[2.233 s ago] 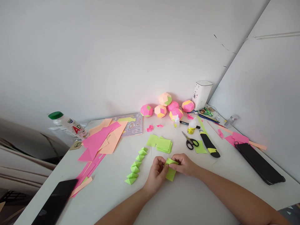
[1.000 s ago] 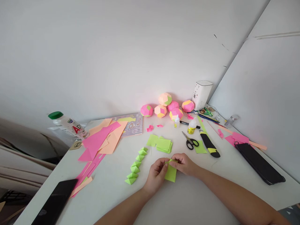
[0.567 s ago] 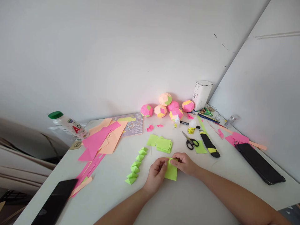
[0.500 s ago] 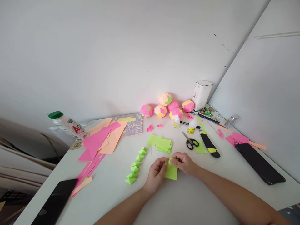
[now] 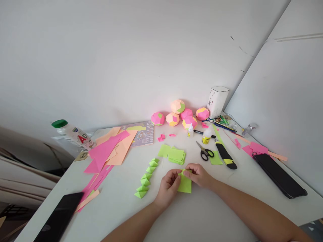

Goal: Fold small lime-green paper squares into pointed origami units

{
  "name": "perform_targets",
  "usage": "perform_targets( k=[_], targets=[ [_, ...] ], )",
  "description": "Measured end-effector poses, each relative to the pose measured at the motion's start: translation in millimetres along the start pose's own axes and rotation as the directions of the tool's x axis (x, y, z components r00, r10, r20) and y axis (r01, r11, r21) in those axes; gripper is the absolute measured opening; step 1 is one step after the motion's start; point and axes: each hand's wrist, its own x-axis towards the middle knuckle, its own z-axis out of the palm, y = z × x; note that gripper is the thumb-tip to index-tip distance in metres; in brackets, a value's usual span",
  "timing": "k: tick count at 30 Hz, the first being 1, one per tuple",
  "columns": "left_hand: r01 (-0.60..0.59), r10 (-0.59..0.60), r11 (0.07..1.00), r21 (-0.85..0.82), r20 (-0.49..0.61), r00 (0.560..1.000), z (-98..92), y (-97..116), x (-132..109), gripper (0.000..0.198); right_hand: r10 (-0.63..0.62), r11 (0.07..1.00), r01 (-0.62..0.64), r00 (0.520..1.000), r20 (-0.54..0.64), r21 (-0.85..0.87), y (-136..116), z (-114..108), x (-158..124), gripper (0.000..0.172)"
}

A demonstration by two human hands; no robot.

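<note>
Between my hands is a square of lime-green paper (image 5: 185,185), pinched along its far edge. My left hand (image 5: 168,185) grips its far left corner between thumb and fingers. At the far right corner, my right hand (image 5: 199,174) holds the same sheet, thumb on top. Fingertips hide part of that edge. Just beyond lies a stack of green paper pieces (image 5: 176,156). Left of my left hand, several folded green paper units (image 5: 145,181) stand in a slanting row. Scissors (image 5: 206,154) with black handles rest beyond my right hand.
Several paper balls (image 5: 173,119) sit by the wall. Glue bottles (image 5: 206,137), a box cutter (image 5: 225,156) and a black case (image 5: 280,174) are on the right. Pink paper sheets (image 5: 106,151), a white bottle (image 5: 75,136) and a dark phone-like slab (image 5: 59,218) are on the left.
The green square has shifted very slightly to the right and turned a little between my fingers. Both hands keep their pinch, and everything else stays in place.
</note>
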Motion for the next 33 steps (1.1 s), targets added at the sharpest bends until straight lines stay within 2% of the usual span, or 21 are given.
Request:
perform_targets(
  k=[9, 16, 33],
  targets=[
    [-0.010, 0.010, 1.000, 0.025, -0.005, 1.000, 0.8, -1.0, 0.4, 0.030, -0.025, 0.997, 0.026, 1.000, 0.016, -0.078, -5.8, -0.5, -0.8, 0.030],
    [-0.034, 0.034, 0.998, 0.048, -0.009, 0.999, 0.2, -2.7, 1.0, 0.030, -0.025, 0.997, 0.026, 1.000, 0.016, -0.079, -3.8, -0.6, -0.6, 0.029],
    [-0.008, 0.008, 0.999, 0.047, -0.003, 1.000, 1.2, 1.1, 0.7, 0.029, -0.038, 0.992, 0.041, 0.999, 0.026, -0.120, -4.8, -0.8, -1.1, 0.030]
  ],
)
